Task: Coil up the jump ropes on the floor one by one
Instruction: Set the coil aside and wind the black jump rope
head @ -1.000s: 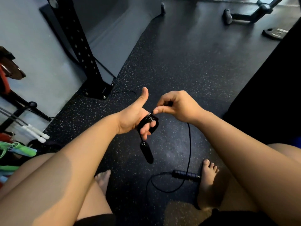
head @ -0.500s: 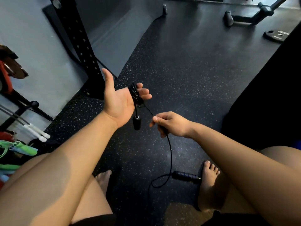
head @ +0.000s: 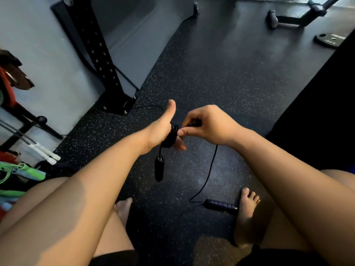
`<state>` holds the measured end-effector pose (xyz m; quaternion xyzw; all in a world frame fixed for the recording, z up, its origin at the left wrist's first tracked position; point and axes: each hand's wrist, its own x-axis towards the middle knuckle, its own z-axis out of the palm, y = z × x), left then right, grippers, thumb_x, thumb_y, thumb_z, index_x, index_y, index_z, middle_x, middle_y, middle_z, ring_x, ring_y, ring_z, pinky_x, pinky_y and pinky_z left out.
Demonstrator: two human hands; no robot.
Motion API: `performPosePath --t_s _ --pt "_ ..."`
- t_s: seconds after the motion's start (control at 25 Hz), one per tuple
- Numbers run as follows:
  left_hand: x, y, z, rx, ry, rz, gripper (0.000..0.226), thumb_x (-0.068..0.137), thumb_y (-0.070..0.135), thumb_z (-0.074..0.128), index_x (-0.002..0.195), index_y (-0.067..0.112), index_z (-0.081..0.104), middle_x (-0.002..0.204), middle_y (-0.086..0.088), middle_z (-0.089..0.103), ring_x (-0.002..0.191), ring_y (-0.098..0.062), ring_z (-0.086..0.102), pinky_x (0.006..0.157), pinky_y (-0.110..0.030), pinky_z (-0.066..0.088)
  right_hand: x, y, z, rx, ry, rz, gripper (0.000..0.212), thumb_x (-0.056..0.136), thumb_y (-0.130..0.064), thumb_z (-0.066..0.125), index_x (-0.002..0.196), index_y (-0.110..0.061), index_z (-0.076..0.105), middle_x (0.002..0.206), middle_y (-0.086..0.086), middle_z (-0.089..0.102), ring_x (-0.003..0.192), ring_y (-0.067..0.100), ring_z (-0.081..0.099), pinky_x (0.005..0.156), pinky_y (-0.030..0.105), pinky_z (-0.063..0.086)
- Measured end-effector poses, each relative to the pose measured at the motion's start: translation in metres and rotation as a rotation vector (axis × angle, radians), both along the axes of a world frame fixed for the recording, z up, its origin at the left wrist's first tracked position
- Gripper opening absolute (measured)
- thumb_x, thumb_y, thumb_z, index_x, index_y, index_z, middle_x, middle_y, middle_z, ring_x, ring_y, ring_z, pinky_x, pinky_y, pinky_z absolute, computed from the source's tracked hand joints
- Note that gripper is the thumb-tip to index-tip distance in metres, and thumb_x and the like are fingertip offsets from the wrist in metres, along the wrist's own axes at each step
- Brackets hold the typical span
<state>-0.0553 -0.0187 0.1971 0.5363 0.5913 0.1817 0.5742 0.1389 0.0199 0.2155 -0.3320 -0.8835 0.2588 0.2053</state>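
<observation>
A black jump rope is wound in several loops (head: 170,138) around the fingers of my left hand (head: 161,131), whose thumb points up. One black handle (head: 159,170) hangs below that hand. My right hand (head: 207,124) pinches the rope cord right beside the loops. From it the loose cord (head: 208,173) drops to the floor and runs to the other handle (head: 221,206), which lies by my right foot (head: 247,208).
A black rack upright (head: 99,62) bolted to the floor stands at the back left. White-handled ropes (head: 45,153) and green ropes (head: 17,169) lie at the left. A weight plate (head: 329,40) and a bench base (head: 294,15) sit at the back right.
My left hand came down from its raised, open-palm pose and turned thumb-up. My right hand rose from below and carried the cord up to the loops, shortening the slack on the floor.
</observation>
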Motion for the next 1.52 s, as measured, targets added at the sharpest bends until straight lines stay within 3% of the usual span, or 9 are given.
performPosePath --t_s 0.2,0.4,0.6,0.76,0.96,1.12,1.28,1.4,1.52 --pt "0.005 -0.007 0.011 -0.088 -0.074 -0.154 0.123 0.072 0.09 -0.012 0.084 -0.007 0.063 0.057 -0.007 0.065 0.073 -0.031 0.068 0.1 -0.041 0.043 0.008 0.008 -0.008 -0.081 0.115 0.023 0.023 0.082 -0.039 0.078 0.087 -0.017 0.076 0.079 -0.001 0.075 0.072 0.017 0.07 0.067 0.039 0.055" --pt "0.009 -0.005 0.019 -0.097 -0.423 -0.079 0.113 0.071 0.093 -0.013 0.068 0.006 0.059 0.043 -0.005 0.044 0.055 -0.029 0.056 0.089 -0.04 0.051 0.01 0.015 -0.034 -0.278 0.31 -0.107 0.016 0.094 -0.028 0.068 0.086 -0.015 0.072 0.074 0.022 0.064 0.061 0.019 0.051 0.06 0.035 0.044" --pt "0.017 0.005 0.019 0.012 -0.764 0.136 0.114 0.07 0.097 -0.002 0.083 0.004 0.062 0.058 -0.006 0.053 0.07 -0.031 0.06 0.1 -0.046 0.046 0.007 0.01 -0.057 -0.536 0.358 -0.211 0.034 0.106 -0.031 0.044 0.084 -0.012 0.061 0.063 0.011 0.058 0.057 0.022 0.052 0.057 0.032 0.042" --pt "0.026 0.015 0.02 0.081 -0.895 0.325 0.114 0.073 0.097 0.007 0.103 0.003 0.063 0.083 -0.013 0.068 0.091 -0.033 0.066 0.1 -0.044 0.044 0.012 0.01 -0.056 -0.642 0.192 -0.24 0.033 0.108 -0.031 0.041 0.1 -0.013 0.067 0.059 0.005 0.058 0.058 0.021 0.055 0.061 0.032 0.044" --pt "0.03 0.033 0.034 0.165 -0.842 0.466 0.112 0.079 0.092 0.007 0.124 0.001 0.055 0.116 -0.02 0.071 0.116 -0.037 0.064 0.119 -0.048 0.034 0.016 0.011 -0.033 -0.722 -0.132 -0.112 0.036 0.106 -0.037 0.044 0.092 -0.019 0.072 0.067 0.008 0.071 0.062 0.015 0.058 0.068 0.035 0.045" --pt "0.025 0.043 0.037 0.133 -0.602 0.533 0.109 0.084 0.088 0.0 0.13 0.005 0.054 0.119 -0.016 0.075 0.121 -0.03 0.066 0.123 -0.048 0.023 0.014 0.008 -0.006 -0.614 -0.204 -0.006 0.03 0.105 -0.033 0.045 0.094 -0.021 0.071 0.061 -0.001 0.068 0.054 0.007 0.058 0.062 0.027 0.047" --pt "0.037 0.046 0.025 0.013 -0.351 0.38 0.109 0.086 0.084 -0.005 0.122 0.004 0.059 0.113 -0.017 0.076 0.119 -0.029 0.067 0.122 -0.051 0.024 0.021 0.022 0.021 -0.276 -0.246 0.009 0.028 0.103 -0.034 0.05 0.095 -0.021 0.074 0.052 -0.011 0.055 0.051 -0.005 0.055 0.054 0.016 0.039" --pt "0.042 0.051 0.018 -0.017 -0.296 0.214 0.127 0.078 0.093 0.001 0.127 -0.009 0.058 0.118 -0.03 0.07 0.121 -0.038 0.064 0.119 -0.054 0.032 0.035 0.038 0.028 -0.168 -0.189 0.004 0.027 0.1 -0.039 0.057 0.091 -0.02 0.074 0.06 -0.005 0.058 0.053 0.004 0.053 0.054 0.022 0.04" --pt "0.044 0.05 0.021 0.004 -0.256 -0.01 0.131 0.075 0.093 -0.005 0.118 -0.008 0.067 0.114 -0.025 0.073 0.119 -0.028 0.067 0.122 -0.051 0.029 0.043 0.045 0.027 -0.09 -0.118 0.039 0.024 0.094 -0.04 0.066 0.082 -0.021 0.074 0.07 -0.006 0.068 0.061 0.008 0.06 0.059 0.026 0.046"
